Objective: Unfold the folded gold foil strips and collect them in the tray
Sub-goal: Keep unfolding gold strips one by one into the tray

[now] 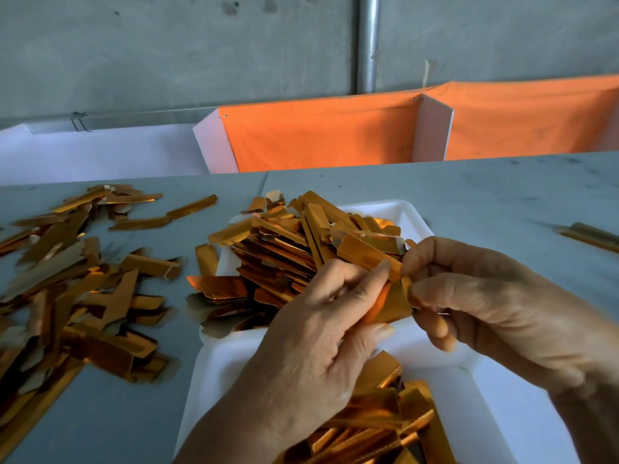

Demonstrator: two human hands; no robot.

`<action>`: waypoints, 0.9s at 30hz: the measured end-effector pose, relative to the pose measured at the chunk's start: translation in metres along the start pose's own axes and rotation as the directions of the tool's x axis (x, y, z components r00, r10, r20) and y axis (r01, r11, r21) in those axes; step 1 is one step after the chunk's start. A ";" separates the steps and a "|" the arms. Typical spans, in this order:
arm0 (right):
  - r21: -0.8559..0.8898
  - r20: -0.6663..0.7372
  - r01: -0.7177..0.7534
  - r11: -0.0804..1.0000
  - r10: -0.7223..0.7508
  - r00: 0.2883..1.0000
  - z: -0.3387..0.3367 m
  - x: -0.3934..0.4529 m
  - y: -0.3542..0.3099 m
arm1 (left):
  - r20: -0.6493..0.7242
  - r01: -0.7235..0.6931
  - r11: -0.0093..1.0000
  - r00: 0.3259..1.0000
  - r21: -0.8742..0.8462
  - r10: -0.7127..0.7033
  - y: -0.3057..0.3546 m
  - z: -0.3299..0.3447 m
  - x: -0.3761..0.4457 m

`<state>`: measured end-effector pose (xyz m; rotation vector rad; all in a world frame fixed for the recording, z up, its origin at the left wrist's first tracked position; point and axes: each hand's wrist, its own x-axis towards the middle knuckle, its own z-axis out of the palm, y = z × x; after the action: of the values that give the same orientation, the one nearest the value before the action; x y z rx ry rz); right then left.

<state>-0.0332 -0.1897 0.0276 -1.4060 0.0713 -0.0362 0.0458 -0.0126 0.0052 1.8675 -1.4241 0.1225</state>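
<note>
You've got one folded gold foil strip (pixel 390 301) pinched between both hands, right above the shallow white plastic tray (pixel 407 212). Your left hand (pixel 321 333) has its fingers curled round the strip's lower end, thumb pressing on top; your right hand (pixel 475 296) nips the upper edge between thumb and fingertips. Both sets of fingers are clamped on that one piece.

Careful here: the foil looks thin and creased, so pull the two ends apart too sharply and I'd expect it to tear along the fold instead of opening flat.

The heap of gold strips in the tray (pixel 294 242) is piled high at the far end and spilling over the left rim. Drop another on that peak and it could slide off onto the grey table (pixel 469 195), mixing with the loose pile of gold strips on the table (pixel 67 289) to your left. The nearer part of the tray shows bare white, so aiming there looks safer.

There's also a stray gold strip at the right edge (pixel 589 236), well apart and easy to forget.
</note>
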 end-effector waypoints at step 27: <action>-0.040 -0.058 -0.015 0.999 0.013 0.998 0.004 0.002 0.002 | 0.012 0.022 1.000 1.000 -0.006 -0.022 -0.002 -0.001 -0.002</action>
<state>-0.0308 -0.1860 0.0258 -1.4449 0.1299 -0.0641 0.0474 -0.0098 0.0037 1.8817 -1.4099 0.0967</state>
